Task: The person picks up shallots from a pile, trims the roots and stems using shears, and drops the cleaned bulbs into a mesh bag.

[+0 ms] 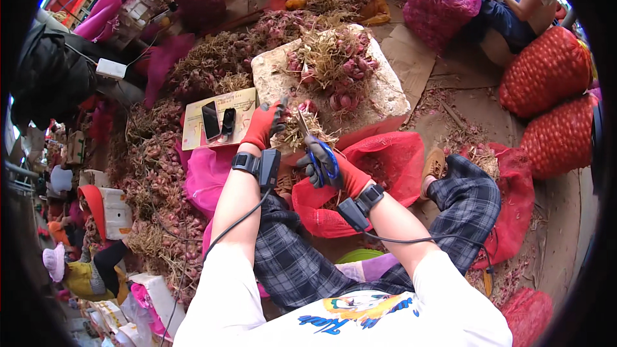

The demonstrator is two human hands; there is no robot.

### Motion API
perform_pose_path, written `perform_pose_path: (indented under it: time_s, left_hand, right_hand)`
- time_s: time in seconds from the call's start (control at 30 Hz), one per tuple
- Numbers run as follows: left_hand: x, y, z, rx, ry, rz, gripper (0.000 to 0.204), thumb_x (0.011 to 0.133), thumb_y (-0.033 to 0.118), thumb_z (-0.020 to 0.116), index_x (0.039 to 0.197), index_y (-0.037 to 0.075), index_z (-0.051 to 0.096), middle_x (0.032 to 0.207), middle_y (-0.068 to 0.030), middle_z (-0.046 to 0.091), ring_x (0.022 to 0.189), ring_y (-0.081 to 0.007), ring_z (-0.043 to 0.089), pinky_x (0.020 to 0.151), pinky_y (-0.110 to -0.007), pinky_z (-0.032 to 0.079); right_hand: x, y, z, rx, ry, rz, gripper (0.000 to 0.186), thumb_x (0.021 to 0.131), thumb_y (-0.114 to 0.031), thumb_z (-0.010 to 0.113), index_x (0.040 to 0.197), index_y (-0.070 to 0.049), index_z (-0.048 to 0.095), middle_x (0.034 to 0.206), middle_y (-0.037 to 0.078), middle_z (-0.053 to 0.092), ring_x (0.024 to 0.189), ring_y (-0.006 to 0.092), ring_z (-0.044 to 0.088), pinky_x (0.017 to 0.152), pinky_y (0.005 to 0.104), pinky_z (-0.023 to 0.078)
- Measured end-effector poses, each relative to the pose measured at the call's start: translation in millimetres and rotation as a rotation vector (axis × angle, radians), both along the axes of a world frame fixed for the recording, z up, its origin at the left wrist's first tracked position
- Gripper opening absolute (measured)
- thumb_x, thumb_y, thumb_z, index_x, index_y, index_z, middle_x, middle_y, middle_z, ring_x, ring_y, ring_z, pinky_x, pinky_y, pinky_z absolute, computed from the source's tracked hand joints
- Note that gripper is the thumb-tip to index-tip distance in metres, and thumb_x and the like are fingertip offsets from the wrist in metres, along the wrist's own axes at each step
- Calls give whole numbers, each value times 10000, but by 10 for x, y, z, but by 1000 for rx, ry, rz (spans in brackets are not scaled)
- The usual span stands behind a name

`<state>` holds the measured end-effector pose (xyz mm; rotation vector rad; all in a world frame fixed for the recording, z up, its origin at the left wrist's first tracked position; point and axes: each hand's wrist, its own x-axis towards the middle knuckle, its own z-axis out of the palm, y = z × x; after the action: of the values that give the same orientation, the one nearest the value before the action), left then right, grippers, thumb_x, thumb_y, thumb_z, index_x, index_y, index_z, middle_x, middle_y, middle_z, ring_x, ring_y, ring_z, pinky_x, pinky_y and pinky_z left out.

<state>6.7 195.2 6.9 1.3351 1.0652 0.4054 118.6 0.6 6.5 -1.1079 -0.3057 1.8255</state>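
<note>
The right hand [317, 162] grips blue-handled scissors [305, 126] near small red onions [308, 108] on a pale block [387, 88]; the left hand [270, 123] is beside them, its hold unclear.

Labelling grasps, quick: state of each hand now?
Left hand: partly curled beside dry-stemmed shallots; whether it holds any can't be told.
Right hand: closed, holding blue-handled scissors.

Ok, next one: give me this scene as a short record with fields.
Left hand: red-and-grey glove, beside dry-stemmed shallots; contact unclear
Right hand: similarly gloved, holding blue-handled scissors
Work surface: pale block, bearing a shallot heap
Near side of block: open red mesh bag
Left of block: smartphone on cardboard
Far right: full red mesh sacks
</note>
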Motion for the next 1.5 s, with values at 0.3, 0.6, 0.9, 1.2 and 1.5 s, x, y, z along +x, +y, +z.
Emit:
perform_pose_path:
  time_s: [0.3, 0.6, 0.9, 1.2, 1.5]
  left_hand:
    - [-53, 226, -90, -291, -212, 13, 355, 894, 432, 534, 973, 88, 564, 870, -23, 634, 628, -79, 532, 498, -183, 377]
    - [51, -2, 152, -210, -96, 100, 293, 891, 413, 540, 957, 130, 571, 775, 17, 573, 584, -74, 476, 551, -201, 392]
    - [-89, 181, -38, -354, -323, 113, 211, 846, 346, 614, 881, 144, 564, 755, 26, 561, 553, -79, 454, 521, -252, 386]
    - [78, 64, 31, -362, -357, 142, 199, 877, 305, 577, 812, 130, 510, 659, 52, 448, 524, -41, 349, 519, -203, 319]
    - [-248, 108, 358, -531, -908, 92, 368, 855, 110, 544, 1209, 42, 475, 971, -86, 561, 884, -209, 573, 924, -434, 465]
  right_hand:
    - [115, 61, -17, 5, -135, -57, 659, 838, -621, 481, 915, 23, 595, 552, 2, 487, 409, 117, 471, 390, 250, 387]
    - [-52, 157, -67, -29, -109, -97, 676, 822, -643, 485, 867, 22, 598, 572, 17, 505, 429, 127, 492, 391, 261, 385]
    - [-72, 66, -7, -111, -61, 70, 849, 793, -735, 396, 1014, 66, 571, 565, 19, 493, 409, 138, 467, 401, 264, 387]
    - [-77, 688, -72, 19, 123, -166, 594, 761, -618, 606, 817, -27, 594, 588, 28, 515, 413, 125, 456, 378, 254, 352]
    - [430, 725, -144, 123, -134, -78, 492, 815, -534, 588, 829, -42, 595, 566, 8, 503, 412, 111, 461, 379, 249, 344]
